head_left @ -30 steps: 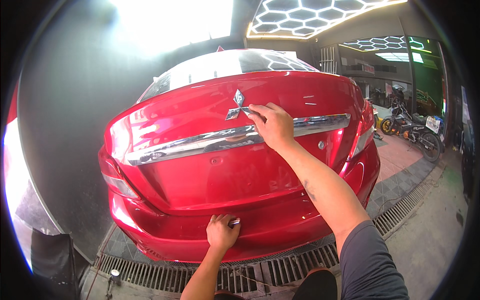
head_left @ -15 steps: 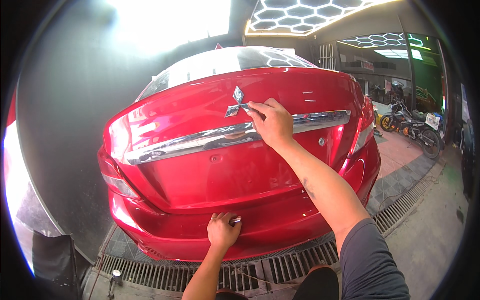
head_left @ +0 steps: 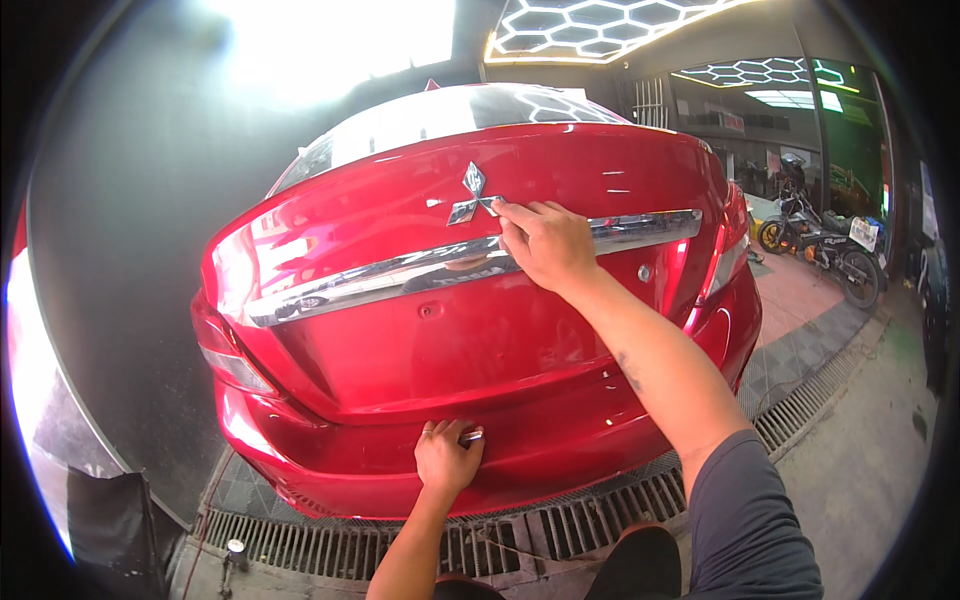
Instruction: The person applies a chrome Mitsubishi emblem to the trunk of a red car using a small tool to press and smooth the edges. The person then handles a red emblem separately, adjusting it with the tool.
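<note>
A chrome car emblem (head_left: pixel 473 183) of three diamond shapes sits on the red trunk lid (head_left: pixel 370 215), above a long chrome trim strip (head_left: pixel 380 283). My right hand (head_left: pixel 550 245) is at the emblem's right diamond, index fingertip on its edge and thumb just below, the other fingers curled. Lower down, my left hand (head_left: pixel 448 458) rests on the red rear bumper (head_left: pixel 560 455), closed around a small shiny piece (head_left: pixel 471 436) that pokes out beside the thumb. Most of that piece is hidden in the fingers, so its kind is unclear.
Tail lights (head_left: pixel 724 250) flank the trunk. A slotted floor drain (head_left: pixel 300 548) runs below the bumper. Far right stands a parked motorcycle (head_left: pixel 825 245) by glass panels. A dark wall (head_left: pixel 130 280) lies at left, with a small round-topped object (head_left: pixel 235 550) on the floor near it.
My right fingers have shifted slightly on the emblem, leaving more of its right diamond showing. My left hand stays on the bumper. The whole view has moved a little.
</note>
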Motion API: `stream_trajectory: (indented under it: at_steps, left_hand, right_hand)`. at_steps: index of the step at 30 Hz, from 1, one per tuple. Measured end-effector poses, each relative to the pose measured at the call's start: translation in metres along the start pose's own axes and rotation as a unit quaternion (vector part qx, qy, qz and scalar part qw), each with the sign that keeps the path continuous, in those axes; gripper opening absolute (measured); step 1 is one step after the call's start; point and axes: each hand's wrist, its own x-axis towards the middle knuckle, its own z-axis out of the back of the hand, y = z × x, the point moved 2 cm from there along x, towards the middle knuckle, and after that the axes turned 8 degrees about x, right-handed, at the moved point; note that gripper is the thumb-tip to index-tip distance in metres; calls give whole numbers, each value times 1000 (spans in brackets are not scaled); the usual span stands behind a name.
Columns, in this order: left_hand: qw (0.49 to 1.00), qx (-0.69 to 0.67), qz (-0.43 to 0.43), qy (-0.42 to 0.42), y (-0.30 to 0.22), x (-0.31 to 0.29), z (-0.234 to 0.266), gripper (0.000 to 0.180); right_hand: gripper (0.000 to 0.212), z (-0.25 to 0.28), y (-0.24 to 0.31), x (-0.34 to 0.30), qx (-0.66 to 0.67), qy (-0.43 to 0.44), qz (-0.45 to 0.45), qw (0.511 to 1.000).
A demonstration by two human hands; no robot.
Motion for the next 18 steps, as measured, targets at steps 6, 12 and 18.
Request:
stream_trajectory:
  at_steps: [6, 12, 18]
  left_hand:
    - [1000, -8, -8, -18, 3, -1, -1, 22]
    - [1000, -13, -9, -14, 5, -1, -1, 22]
    - [999, -14, -14, -30, 1, -1, 0, 21]
  right_hand:
    - [51, 33, 9, 6, -71, 238, -27, 968]
    - [51, 36, 9, 12, -57, 245, -40, 967]
    - [34, 19, -3, 11, 5, 119, -1, 993]
